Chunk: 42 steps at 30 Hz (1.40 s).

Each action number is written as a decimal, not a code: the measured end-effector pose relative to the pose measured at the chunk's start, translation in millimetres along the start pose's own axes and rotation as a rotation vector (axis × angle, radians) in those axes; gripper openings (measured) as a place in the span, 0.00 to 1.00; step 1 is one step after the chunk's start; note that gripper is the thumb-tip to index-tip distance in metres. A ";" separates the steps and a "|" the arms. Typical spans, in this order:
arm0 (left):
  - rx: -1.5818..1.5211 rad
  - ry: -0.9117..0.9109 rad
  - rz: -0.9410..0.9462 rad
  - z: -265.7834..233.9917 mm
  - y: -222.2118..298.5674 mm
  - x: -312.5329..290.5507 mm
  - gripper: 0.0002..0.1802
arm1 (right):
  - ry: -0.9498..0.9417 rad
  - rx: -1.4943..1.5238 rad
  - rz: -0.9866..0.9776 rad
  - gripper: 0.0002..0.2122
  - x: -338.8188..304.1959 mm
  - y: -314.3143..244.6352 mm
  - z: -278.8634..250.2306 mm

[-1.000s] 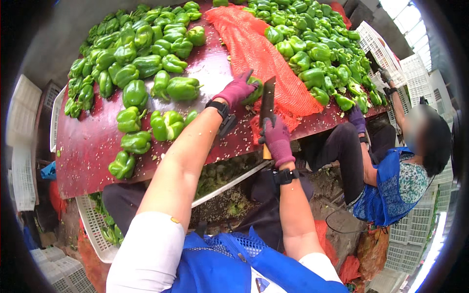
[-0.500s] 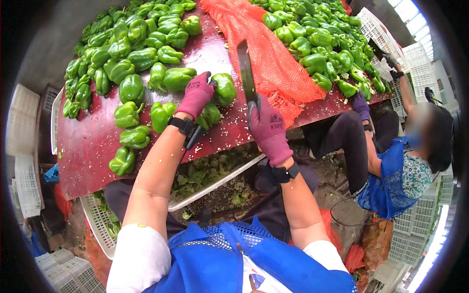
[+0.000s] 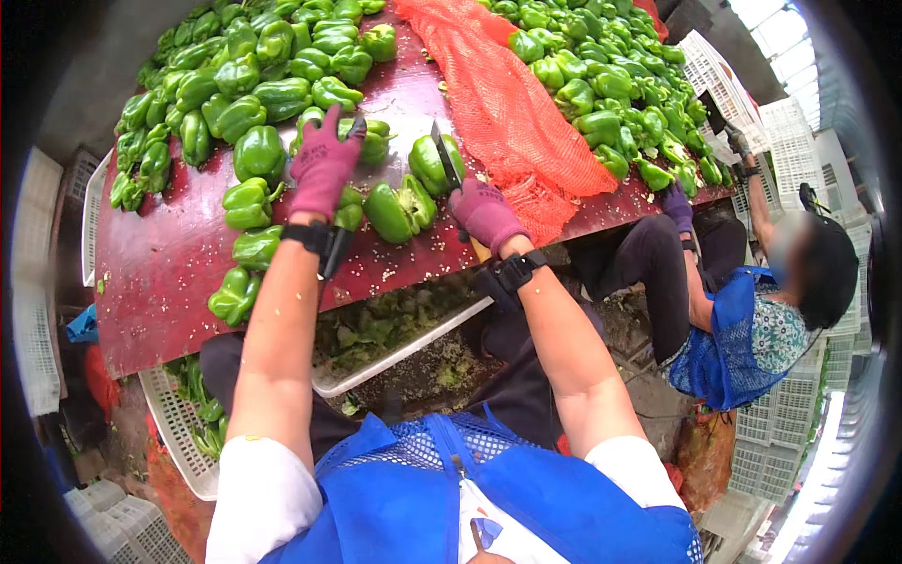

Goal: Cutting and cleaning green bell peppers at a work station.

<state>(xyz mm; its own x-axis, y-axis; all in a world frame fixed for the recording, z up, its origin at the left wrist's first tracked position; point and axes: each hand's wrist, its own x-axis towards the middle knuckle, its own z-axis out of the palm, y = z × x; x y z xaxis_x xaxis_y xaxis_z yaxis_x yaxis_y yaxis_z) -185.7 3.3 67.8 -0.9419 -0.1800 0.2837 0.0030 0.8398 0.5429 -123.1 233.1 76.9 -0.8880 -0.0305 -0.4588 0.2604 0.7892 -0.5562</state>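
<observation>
In a purple glove, my right hand (image 3: 486, 214) grips a knife (image 3: 445, 155), its blade pointing up and away in front of a whole green bell pepper (image 3: 429, 167). Just left of it lies a split bell pepper (image 3: 387, 212), its pale inside showing. My left hand (image 3: 322, 169), gloved alike, is over the peppers with its fingers apart. One pepper (image 3: 375, 143) sits right beside its thumb, and another (image 3: 349, 209) is partly hidden by the wrist. Whether the fingertips touch a pepper is hard to see.
Peppers (image 3: 235, 70) heap across the red tabletop (image 3: 160, 263). An orange mesh sack (image 3: 498, 103) divides them from a second heap (image 3: 601, 85). Beneath the table edge is a white tray of scraps (image 3: 376, 376). At right a co-worker (image 3: 719, 329) sits near white crates (image 3: 789, 141).
My left hand has moved left, away from the pepper by the knife, and its fingers have spread. My right hand has come nearer and left, with the knife. A split pepper now shows between them.
</observation>
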 end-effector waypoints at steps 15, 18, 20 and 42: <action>-0.498 -0.428 0.112 32.0 -32.2 21.9 0.55 | 0.753 -0.007 -0.618 0.09 -36.0 -46.2 -2.2; -0.379 -0.384 0.145 15.0 -29.0 9.2 0.52 | 0.611 -0.051 -0.493 0.12 -27.3 -77.8 -2.5; -0.350 -0.400 0.136 1.7 -9.3 -5.0 0.51 | 0.409 -0.230 -0.359 0.15 29.1 -60.7 18.2; 0.161 0.040 -0.352 -122.8 -209.8 -184.1 0.33 | 0.644 -0.258 -0.526 0.15 -4.8 -124.0 35.1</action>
<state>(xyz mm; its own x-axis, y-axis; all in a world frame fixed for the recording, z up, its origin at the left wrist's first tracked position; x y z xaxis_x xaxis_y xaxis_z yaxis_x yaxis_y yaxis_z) 28.4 -202.7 -1.4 -0.8619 -0.4889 0.1346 -0.3740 0.7922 0.4823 -137.9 113.9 123.7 -0.9306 -0.1389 0.3387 -0.2691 0.8868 -0.3757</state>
